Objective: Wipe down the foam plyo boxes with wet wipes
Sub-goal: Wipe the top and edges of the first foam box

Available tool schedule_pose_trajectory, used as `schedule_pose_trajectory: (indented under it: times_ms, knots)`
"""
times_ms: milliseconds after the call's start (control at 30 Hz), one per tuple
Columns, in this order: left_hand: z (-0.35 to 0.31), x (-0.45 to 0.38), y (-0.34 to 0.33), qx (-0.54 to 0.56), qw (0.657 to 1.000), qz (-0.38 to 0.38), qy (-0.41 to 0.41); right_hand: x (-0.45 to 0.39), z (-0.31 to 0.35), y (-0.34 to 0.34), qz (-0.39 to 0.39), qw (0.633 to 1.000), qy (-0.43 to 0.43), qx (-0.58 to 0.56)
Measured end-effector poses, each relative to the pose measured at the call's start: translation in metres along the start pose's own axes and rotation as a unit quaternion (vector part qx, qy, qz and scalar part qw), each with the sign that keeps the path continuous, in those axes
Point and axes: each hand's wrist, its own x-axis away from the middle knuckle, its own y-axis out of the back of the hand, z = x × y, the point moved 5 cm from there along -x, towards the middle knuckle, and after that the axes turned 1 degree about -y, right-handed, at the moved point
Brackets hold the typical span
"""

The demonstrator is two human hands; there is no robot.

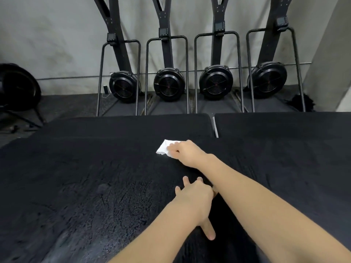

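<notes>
Our right hand (187, 152) pinched a crumpled white wet wipe (163, 148) against the scuffed, matte black top of the nearest foam plyo box (95, 186). Our left hand (197, 198) rested there, fingers spread. Four black fan machines (169, 84) lined the grey wall.

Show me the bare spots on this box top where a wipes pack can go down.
The box top is bare left of both hands, from the near edge to the far edge. Right of the right forearm it is bare too. The middle is crowded: the right hand presses the wipe, and the left hand rests flat just behind it.
</notes>
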Motion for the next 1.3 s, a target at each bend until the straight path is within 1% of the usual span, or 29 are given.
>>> schedule_pose_trajectory:
  times_ms: [67,233,300,333,400,500,533,567,667,700,800,900,1000,1067,1200,1233,1300]
  knots:
    - [0.000,-0.001,0.001,-0.024,1.000,0.011,0.001,0.008,-0.024,0.012,-0.009,1.000,0.000,0.027]
    - [-0.002,-0.003,0.002,-0.041,0.999,0.012,0.001,0.063,-0.122,0.044,-0.072,0.987,-0.122,0.073]
    - [-0.001,-0.003,0.002,-0.042,0.999,0.014,0.001,0.095,-0.149,0.059,-0.117,0.977,-0.163,0.070]
    - [-0.002,-0.002,0.002,-0.040,0.999,0.014,0.001,0.110,-0.163,0.066,-0.143,0.970,-0.183,0.071]
    - [-0.002,-0.002,0.002,-0.039,0.999,0.015,0.004,0.135,-0.183,0.075,-0.164,0.949,-0.248,0.105]
    - [-0.002,-0.003,0.002,-0.056,0.998,0.013,0.006,0.153,-0.195,0.076,-0.147,0.908,-0.354,0.168]
    - [-0.002,-0.003,0.002,-0.061,0.998,0.013,0.007,0.153,-0.189,0.076,-0.142,0.903,-0.367,0.174]
    - [-0.002,-0.003,0.002,-0.065,0.998,0.012,0.008,0.149,-0.179,0.077,-0.134,0.906,-0.354,0.187]
    - [-0.002,-0.004,0.002,-0.074,0.997,0.009,0.011,0.128,-0.135,0.062,-0.145,0.947,-0.226,0.178]
    - [-0.002,-0.004,0.002,-0.078,0.997,0.007,0.011,0.123,-0.120,0.054,-0.147,0.953,-0.197,0.175]
    - [-0.001,-0.006,0.001,-0.093,0.996,0.002,0.011,0.107,-0.096,0.029,-0.138,0.961,-0.168,0.173]
    - [-0.002,-0.007,0.002,-0.099,0.995,0.006,0.015,0.110,-0.103,0.032,-0.132,0.975,-0.139,0.109]
    - [-0.003,-0.008,0.001,-0.111,0.994,0.012,0.015,0.128,-0.130,0.057,-0.137,0.971,-0.163,0.113]
    - [-0.002,-0.010,0.000,-0.115,0.993,0.016,0.020,0.139,-0.157,0.079,-0.151,0.957,-0.212,0.130]
    - [-0.003,-0.012,0.001,-0.108,0.994,0.020,0.024,0.146,-0.204,0.099,-0.131,0.922,-0.329,0.156]
    - [-0.003,-0.011,0.002,-0.111,0.993,0.019,0.024,0.141,-0.203,0.098,-0.127,0.918,-0.340,0.160]
    - [-0.003,-0.013,0.002,-0.110,0.993,0.017,0.025,0.123,-0.189,0.090,-0.117,0.926,-0.312,0.177]
